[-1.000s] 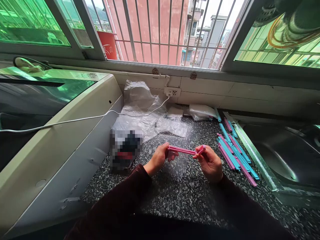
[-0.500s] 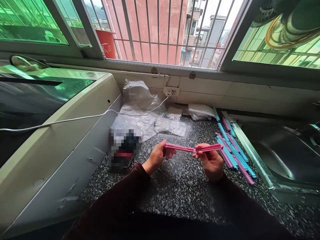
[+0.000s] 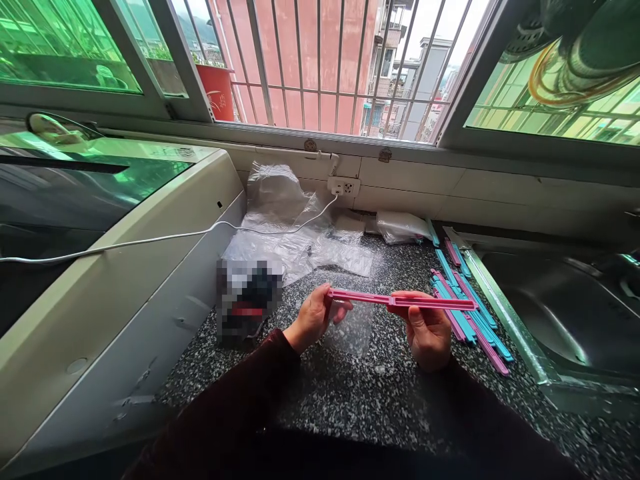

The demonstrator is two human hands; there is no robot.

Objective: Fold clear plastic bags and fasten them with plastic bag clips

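One pink jointed strip (image 3: 359,297) spans the centre of the frame above the desk (image 3: 345,407), its left end pinched in the left hand (image 3: 313,321), its right arm gripped by the right hand (image 3: 431,337). It looks like thin plastic: light, stiff, smooth, likely weakest at the joint, so best held along both arms. Right of centre, the loose pink and blue strips (image 3: 467,327) overlap too much to count surely; one sink (image 3: 533,307) lies beyond.

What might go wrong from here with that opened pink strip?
The pink strip spans the left hand and right hand, opened nearly straight; bending further might crack its joint.

Its right end points toward the loose strips beside the sink, and might knock them.
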